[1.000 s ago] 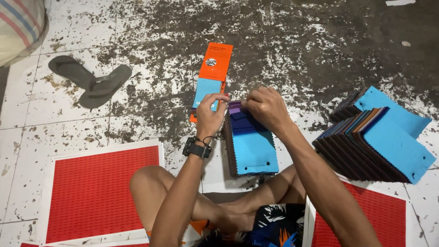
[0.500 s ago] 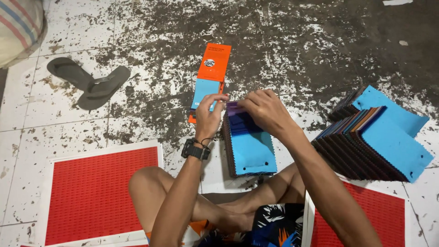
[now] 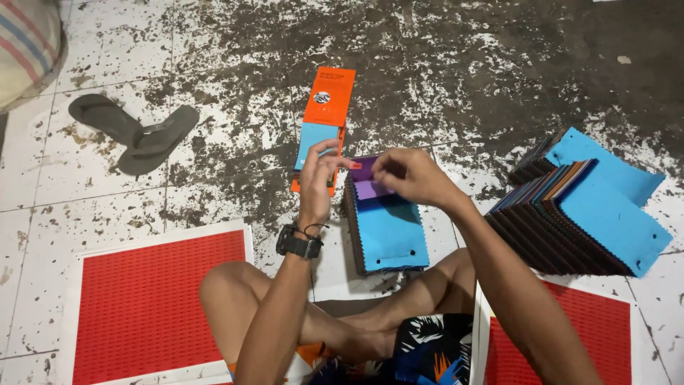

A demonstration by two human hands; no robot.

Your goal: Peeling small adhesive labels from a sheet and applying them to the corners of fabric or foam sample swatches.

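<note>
- The left hand (image 3: 318, 182) sat lower a moment ago, touching the pile; now it is lifted a bit, with its fingers spread apart and its fingertips on the orange and blue card (image 3: 322, 125).
- The right hand (image 3: 410, 175) stays over the top of the pile, and its fingers are pinched together on a small purple piece (image 3: 370, 188).
- On the far left, a striped sack (image 3: 25, 39) pokes in at the corner, and two dark rubber flip-flops (image 3: 132, 132) lie crossed on the floor (image 3: 463, 64).
- A flat red mat with a bumpy face (image 3: 153, 306) lies by the person's left knee.
- The long thin card lies on the floor, just past the left hand.
- The pile of fabric pieces (image 3: 388, 232) sits right under both hands, in front of the crossed legs. Its top is smooth blue with two little holes, and its edges look zigzag.
- On the right, well apart from the hands, a bigger stack of fabric pieces (image 3: 591, 214) fans out, blue on top and dark at the sides.
- The floor is white tile, dirty with dark spots.
</note>
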